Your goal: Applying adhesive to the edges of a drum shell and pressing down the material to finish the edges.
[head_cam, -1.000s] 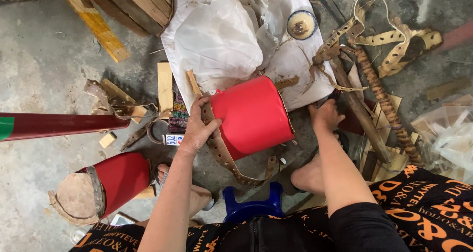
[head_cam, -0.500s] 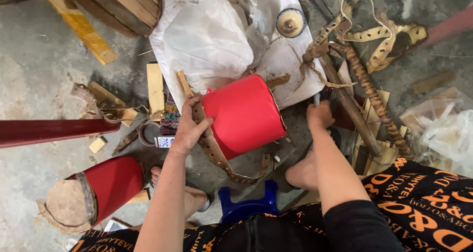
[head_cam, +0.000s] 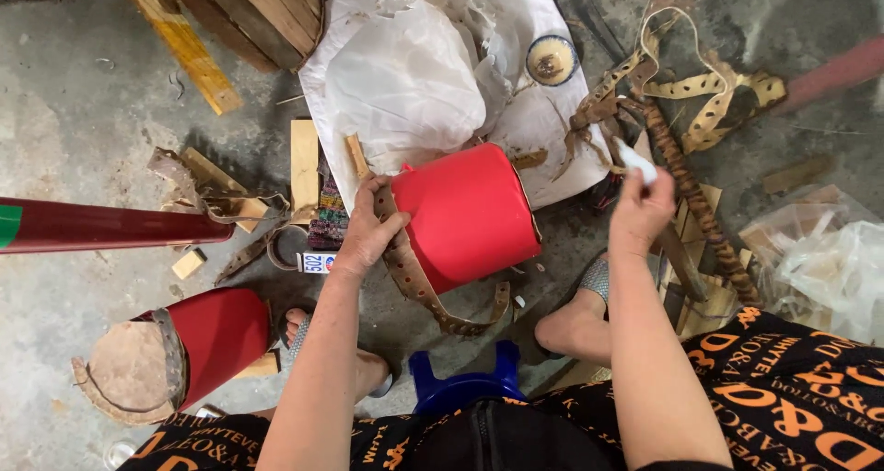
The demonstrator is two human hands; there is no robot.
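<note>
A red drum shell [head_cam: 471, 215] lies on its side on the concrete floor in front of me. My left hand [head_cam: 368, 230] grips its near rim, where a brown leather strap with punched holes [head_cam: 419, 287] loops around the edge. My right hand [head_cam: 642, 209] is raised to the right of the drum and pinches a small white piece [head_cam: 635, 161] between its fingers. What that white piece is, I cannot tell.
A second red drum with a skin head [head_cam: 175, 351] lies at the lower left. A long red pole [head_cam: 101, 224] juts in from the left. White plastic sheeting [head_cam: 414, 75], a small round tin [head_cam: 552, 60], wood scraps [head_cam: 304, 162] and leather strips [head_cam: 700, 93] surround me. A blue stool [head_cam: 460, 388] is below.
My right hand has lifted off the drum's right side and now holds a small white piece up in the air. My left hand stays on the rim.
</note>
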